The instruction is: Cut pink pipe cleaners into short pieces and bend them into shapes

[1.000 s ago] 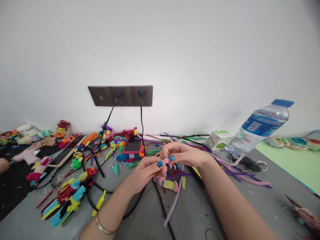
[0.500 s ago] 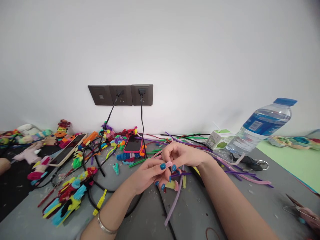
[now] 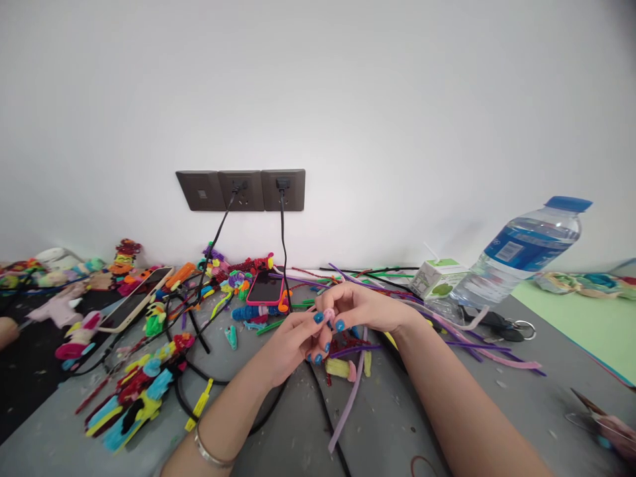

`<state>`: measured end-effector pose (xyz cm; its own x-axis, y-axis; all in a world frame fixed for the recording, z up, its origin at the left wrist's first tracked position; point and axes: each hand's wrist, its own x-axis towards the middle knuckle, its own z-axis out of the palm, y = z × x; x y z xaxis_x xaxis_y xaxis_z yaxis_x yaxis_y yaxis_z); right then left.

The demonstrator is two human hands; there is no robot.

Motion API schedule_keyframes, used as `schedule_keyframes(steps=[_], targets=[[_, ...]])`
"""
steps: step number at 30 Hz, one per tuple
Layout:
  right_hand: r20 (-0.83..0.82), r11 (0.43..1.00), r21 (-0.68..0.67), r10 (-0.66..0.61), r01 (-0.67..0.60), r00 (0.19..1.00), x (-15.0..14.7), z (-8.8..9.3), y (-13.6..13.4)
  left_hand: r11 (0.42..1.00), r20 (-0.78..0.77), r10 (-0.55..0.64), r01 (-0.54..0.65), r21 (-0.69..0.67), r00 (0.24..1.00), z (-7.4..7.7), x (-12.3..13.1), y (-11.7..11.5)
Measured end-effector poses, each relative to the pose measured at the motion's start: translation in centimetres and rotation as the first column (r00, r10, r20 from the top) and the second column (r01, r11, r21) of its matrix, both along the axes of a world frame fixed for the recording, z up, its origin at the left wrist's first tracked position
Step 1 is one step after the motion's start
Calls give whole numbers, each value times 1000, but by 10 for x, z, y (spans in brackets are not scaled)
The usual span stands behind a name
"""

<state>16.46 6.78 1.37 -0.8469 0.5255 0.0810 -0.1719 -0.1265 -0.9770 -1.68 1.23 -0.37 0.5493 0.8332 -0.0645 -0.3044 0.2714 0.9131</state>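
At the middle of the table, my left hand (image 3: pixel 293 338) and my right hand (image 3: pixel 362 309) meet, both with blue nails. A small pink pipe cleaner piece (image 3: pixel 328 316) is pinched between the fingertips of both; part of it is hidden by the fingers. Just below my hands lies a yellow fuzzy roll (image 3: pixel 336 368) with a pink end. A lilac pipe cleaner (image 3: pixel 348 409) slants across the table beside it. Purple and dark red pipe cleaners (image 3: pixel 355 349) show under my right hand.
Finished pipe cleaner figures (image 3: pixel 142 391) crowd the left, with a phone (image 3: pixel 136 299), a pink-cased phone (image 3: pixel 265 289) and black cables (image 3: pixel 211 381). On the right are a water bottle (image 3: pixel 521 248), a drink carton (image 3: pixel 437 278), keys (image 3: pixel 521 330) and scissors (image 3: pixel 589 403). Another person's hand (image 3: pixel 7 331) shows at far left.
The pink piece has turned from lying flat to a more upright, curled shape between the fingertips. My fingers have shifted slightly up and left, uncovering more of the yellow roll.
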Motion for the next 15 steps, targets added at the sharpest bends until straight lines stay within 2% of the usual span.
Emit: schedule_keyframes(steps=[6, 11, 15], targets=[[15, 998, 12, -67, 66, 998, 3, -5, 1, 998, 96, 33, -38, 52, 995, -8, -2, 4], [52, 986, 42, -166, 164, 985, 2, -5, 2, 999, 141, 41, -43, 12, 989, -6, -1, 3], [95, 993, 51, -111, 107, 989, 0, -6, 2, 998, 141, 46, -50, 26, 989, -3, 0, 2]])
